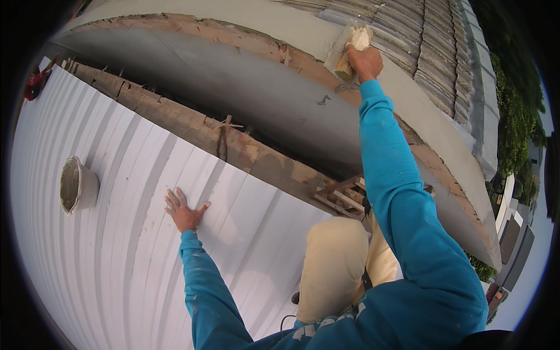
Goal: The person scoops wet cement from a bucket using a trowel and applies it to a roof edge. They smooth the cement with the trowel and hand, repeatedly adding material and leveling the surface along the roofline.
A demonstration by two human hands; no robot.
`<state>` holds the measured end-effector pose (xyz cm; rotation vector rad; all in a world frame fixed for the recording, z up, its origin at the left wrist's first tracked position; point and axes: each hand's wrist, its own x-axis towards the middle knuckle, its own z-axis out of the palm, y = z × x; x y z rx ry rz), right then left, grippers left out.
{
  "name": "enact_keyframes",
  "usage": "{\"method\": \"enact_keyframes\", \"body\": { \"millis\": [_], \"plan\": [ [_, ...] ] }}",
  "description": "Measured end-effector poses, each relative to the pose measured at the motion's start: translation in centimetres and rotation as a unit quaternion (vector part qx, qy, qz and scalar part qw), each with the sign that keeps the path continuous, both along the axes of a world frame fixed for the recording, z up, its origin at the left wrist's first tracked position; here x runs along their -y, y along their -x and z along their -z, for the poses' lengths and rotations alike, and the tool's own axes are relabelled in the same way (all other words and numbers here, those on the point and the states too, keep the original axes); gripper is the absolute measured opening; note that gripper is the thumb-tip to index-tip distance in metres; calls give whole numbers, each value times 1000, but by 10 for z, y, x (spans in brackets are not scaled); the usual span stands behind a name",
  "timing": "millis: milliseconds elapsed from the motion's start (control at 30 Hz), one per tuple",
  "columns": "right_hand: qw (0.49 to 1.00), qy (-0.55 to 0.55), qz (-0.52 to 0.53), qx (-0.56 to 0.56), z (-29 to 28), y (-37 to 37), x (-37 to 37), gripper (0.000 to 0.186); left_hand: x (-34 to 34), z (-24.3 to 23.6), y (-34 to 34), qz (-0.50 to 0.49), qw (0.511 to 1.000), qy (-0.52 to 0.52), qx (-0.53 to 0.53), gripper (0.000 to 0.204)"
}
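At the upper right, my right hand (366, 63) is closed round the handle of a plastering float (360, 37). The float has a pale wooden grip, and its blade lies against the curved band of grey plaster (309, 32) along the wall's top edge. My right arm is stretched far out over the gap. Lower left of the middle, my left hand (185, 217) is flat on the white ribbed metal roofing (233, 204), fingers spread and holding nothing. Left of that hand, a grey-smeared bucket (87, 186) is on the same roofing.
A wooden plank (157, 111) runs along the roofing's edge beside a dark gap. Beyond it curves a smooth grey wall face (245, 76). Old roof tiles (408, 35) lie at the upper right. Beside my knee (335, 256) is a small wooden frame (344, 195).
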<state>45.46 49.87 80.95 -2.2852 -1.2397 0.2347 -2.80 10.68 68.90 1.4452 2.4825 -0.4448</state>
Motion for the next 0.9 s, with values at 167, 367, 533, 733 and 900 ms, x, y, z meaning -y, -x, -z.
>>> {"method": "enact_keyframes", "body": {
  "millis": [167,367,533,733,900],
  "plan": [
    [999,-28,-37,1,-4,68,-50,50,-2,-7,-2,-16,1000,-4,12,128],
    [992,-69,-108,11,6,150,-102,37,-5,-6,-2,-8,1000,-9,14,126],
    [979,-39,-172,102,11,183,-115,36,-4,-8,-4,-4,1000,-3,14,128],
    [973,-22,-164,161,13,99,-63,38,-2,-8,-1,-1,1000,-5,12,128],
    [974,32,-97,201,11,-25,7,47,-1,-6,1,-5,1000,-16,24,127]
  ]
}}
